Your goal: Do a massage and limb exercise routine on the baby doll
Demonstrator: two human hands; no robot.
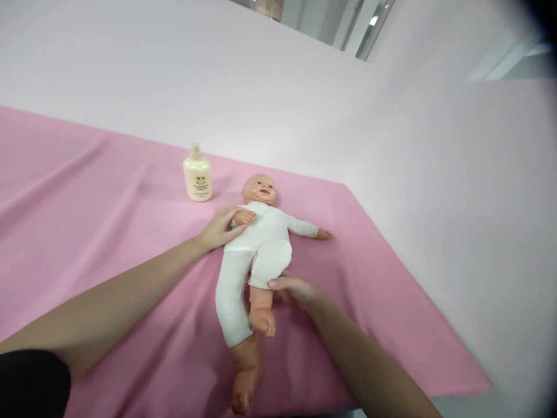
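A pink cloth (108, 220) covers the whole bench, running far out to the left of both hands and ending in a straight edge well to the right of them, where a pale wall rises close by. On it lies a baby doll (261, 244) on its back, long axis running away from the person, head at the far end and feet toward the near edge (tilted a little, feet swinging left). It wears a white bodysuit; one leg is covered, the other bare from the thigh down and bent.

The left arm reaches in low from the left, forearm nearly flat over the cloth, and the left hand (221, 227) lies with loosely curled fingers against the doll's side, touching its near arm and chest. The right arm comes up from the lower right; the right hand (292, 289) pinches the hem of the bodysuit at the bare thigh.

Beyond the left hand, apart from the doll's head, a cream lotion bottle (197, 177) stands upright.
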